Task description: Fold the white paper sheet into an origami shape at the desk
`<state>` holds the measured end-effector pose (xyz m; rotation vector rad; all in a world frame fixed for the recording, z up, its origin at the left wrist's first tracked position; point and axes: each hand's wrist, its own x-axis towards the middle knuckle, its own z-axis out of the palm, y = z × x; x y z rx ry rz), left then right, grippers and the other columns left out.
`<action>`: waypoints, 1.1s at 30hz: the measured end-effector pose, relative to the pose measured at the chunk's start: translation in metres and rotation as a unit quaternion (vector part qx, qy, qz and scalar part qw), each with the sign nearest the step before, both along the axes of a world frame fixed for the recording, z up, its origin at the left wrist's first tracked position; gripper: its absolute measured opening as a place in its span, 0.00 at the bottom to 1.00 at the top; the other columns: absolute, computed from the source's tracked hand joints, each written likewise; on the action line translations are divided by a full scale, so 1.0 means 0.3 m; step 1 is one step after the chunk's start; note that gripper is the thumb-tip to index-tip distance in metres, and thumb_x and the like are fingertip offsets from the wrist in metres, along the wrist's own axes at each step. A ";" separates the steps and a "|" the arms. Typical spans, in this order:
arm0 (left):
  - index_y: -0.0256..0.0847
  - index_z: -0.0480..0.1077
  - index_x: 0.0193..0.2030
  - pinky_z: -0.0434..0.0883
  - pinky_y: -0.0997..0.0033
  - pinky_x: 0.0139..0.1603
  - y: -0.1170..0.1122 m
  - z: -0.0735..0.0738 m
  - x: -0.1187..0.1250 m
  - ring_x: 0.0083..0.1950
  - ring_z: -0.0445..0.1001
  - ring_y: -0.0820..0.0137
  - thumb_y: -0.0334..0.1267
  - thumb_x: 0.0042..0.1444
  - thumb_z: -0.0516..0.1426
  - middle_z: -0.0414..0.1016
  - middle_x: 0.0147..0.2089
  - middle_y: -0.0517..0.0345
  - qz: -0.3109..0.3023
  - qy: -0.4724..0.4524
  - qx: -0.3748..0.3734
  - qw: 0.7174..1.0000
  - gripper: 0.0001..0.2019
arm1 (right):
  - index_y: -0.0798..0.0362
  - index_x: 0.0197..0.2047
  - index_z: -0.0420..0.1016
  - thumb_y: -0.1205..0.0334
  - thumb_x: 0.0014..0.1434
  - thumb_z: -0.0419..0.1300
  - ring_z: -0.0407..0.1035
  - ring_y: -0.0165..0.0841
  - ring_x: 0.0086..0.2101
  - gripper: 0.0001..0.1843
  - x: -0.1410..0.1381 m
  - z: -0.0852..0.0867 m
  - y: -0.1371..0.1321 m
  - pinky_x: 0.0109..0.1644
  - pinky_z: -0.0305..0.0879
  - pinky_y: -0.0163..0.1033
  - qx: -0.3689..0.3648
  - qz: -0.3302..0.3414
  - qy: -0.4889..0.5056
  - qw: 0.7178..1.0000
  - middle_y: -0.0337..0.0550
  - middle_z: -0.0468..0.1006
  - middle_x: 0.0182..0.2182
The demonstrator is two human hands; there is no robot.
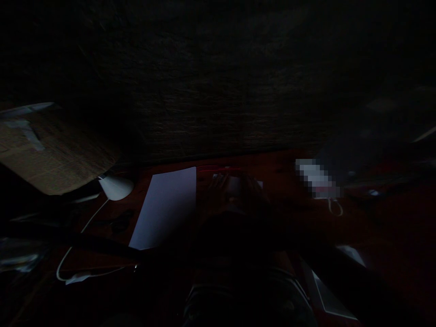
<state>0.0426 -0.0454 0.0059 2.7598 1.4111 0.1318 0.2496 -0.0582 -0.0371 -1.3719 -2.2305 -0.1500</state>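
The view is very dark. In the middle of the table, my left hand [220,188] lies over the left edge of a small white paper [235,182], its fingers stretched out and apart. My right hand [252,190] rests at the paper's right side, fingers seemingly flat, though dim and blurred. Both palms and forearms sink into shadow. To the left of my hands lies a larger white sheet [166,206], which neither hand touches.
A cardboard box [51,150] with tape stands at the left, beside a white cone-shaped thing [116,187] with a white cord [89,221]. Dark scissors-like handles [121,223] lie near it. A pixelated white object [316,179] with a loop is at right. A pale-edged flat item [335,299] lies lower right.
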 end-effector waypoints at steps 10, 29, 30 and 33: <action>0.30 0.47 0.79 0.48 0.37 0.79 0.031 -0.078 -0.026 0.83 0.44 0.45 0.64 0.68 0.51 0.45 0.81 0.30 0.075 -0.030 0.059 0.995 0.46 | 0.73 0.76 0.53 0.36 0.72 0.45 0.52 0.59 0.73 0.49 0.046 -0.055 -0.028 0.76 0.45 0.64 0.059 -0.092 -0.062 0.992 0.75 0.57 0.73; 0.29 0.48 0.79 0.48 0.45 0.81 0.023 -0.115 -0.049 0.83 0.44 0.52 0.56 0.72 0.48 0.46 0.82 0.33 0.023 -0.072 0.101 0.992 0.38 | 0.76 0.75 0.53 0.39 0.71 0.50 0.48 0.59 0.74 0.48 0.061 -0.047 -0.044 0.76 0.42 0.63 0.038 -0.122 -0.140 0.982 0.76 0.55 0.74; 0.30 0.48 0.79 0.49 0.45 0.81 0.025 -0.116 -0.052 0.83 0.43 0.52 0.56 0.72 0.48 0.45 0.82 0.34 0.011 -0.075 0.094 0.993 0.39 | 0.75 0.75 0.54 0.39 0.71 0.49 0.47 0.59 0.74 0.48 0.062 -0.048 -0.043 0.76 0.41 0.63 0.039 -0.121 -0.141 0.982 0.75 0.54 0.74; 0.31 0.47 0.79 0.50 0.44 0.80 0.035 -0.121 -0.054 0.83 0.42 0.50 0.59 0.71 0.49 0.43 0.82 0.34 0.002 -0.074 0.081 0.994 0.41 | 0.75 0.75 0.54 0.39 0.72 0.48 0.48 0.59 0.74 0.47 0.067 -0.051 -0.037 0.75 0.42 0.63 0.033 -0.124 -0.145 0.981 0.74 0.54 0.74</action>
